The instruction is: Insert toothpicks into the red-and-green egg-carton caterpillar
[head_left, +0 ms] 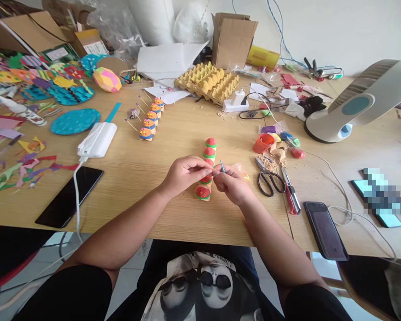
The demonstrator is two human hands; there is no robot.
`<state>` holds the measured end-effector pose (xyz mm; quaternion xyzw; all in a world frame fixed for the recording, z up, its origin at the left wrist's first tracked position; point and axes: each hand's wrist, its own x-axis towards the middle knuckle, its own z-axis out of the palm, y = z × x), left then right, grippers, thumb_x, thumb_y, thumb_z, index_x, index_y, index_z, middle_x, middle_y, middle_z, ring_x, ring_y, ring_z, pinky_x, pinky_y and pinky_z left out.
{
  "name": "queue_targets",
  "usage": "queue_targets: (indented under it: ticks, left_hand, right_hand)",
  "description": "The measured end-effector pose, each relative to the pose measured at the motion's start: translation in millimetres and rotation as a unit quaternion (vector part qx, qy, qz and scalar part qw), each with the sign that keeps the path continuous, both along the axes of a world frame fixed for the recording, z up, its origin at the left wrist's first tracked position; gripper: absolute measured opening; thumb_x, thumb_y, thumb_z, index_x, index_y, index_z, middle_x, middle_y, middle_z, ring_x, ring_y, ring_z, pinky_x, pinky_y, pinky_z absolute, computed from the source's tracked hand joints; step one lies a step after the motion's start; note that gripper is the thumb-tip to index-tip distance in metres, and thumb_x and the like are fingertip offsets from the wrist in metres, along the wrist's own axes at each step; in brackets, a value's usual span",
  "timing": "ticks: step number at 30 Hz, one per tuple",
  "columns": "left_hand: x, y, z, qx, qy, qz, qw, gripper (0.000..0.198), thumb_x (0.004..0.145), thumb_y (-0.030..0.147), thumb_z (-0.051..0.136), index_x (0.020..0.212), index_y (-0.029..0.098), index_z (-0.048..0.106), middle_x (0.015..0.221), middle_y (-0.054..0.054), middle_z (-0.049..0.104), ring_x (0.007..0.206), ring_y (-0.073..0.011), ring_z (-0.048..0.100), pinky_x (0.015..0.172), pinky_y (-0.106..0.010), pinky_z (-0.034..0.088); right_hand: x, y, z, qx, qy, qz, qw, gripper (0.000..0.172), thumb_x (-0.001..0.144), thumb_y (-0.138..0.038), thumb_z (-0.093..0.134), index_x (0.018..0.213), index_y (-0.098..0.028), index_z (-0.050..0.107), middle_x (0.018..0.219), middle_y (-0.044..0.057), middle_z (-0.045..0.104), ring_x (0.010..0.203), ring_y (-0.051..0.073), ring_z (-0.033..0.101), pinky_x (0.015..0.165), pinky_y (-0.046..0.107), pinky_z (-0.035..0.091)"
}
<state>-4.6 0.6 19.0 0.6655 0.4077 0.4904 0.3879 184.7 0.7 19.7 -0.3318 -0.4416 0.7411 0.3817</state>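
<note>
A red and green egg-carton caterpillar [203,192] lies on the table in front of me, its yellow-eyed face toward me. Both hands meet over its middle and hide part of it. My left hand [186,174] is closed, thumb and fingers pinching something too small to make out. Fingers curled, my right hand [233,182] grips a thin blue stick [222,166] that points up, with its fingertips against those of the left. Farther back on the left stands an orange and blue egg-carton caterpillar [147,130] with pins stuck in it.
Right of my hands lie black-handled scissors [270,177], a red utility knife [290,191], a red cup [263,143] and a phone [325,229]. A white fan [354,104] stands behind them. Left are a power bank [97,139] and another phone [70,196]. Egg trays [209,82] sit at the back.
</note>
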Motion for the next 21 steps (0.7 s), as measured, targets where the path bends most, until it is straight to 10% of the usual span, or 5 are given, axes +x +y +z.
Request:
queue_targets:
  ticks: [21]
  left_hand:
    - [-1.6, 0.5, -0.1, -0.042, -0.022, -0.01, 0.999, 0.018, 0.084, 0.036, 0.08, 0.09, 0.02, 0.082, 0.095, -0.006, 0.08, 0.085, -0.016, 0.073, 0.074, -0.024, 0.058]
  right_hand:
    - [1.9, 2.2, -0.9, -0.009, 0.012, -0.005, 1.0, 0.033, 0.078, -0.047, 0.076, 0.077, -0.019, 0.06, 0.05, -0.009, 0.035, 0.047, 0.006, 0.021, 0.047, 0.025, 0.011]
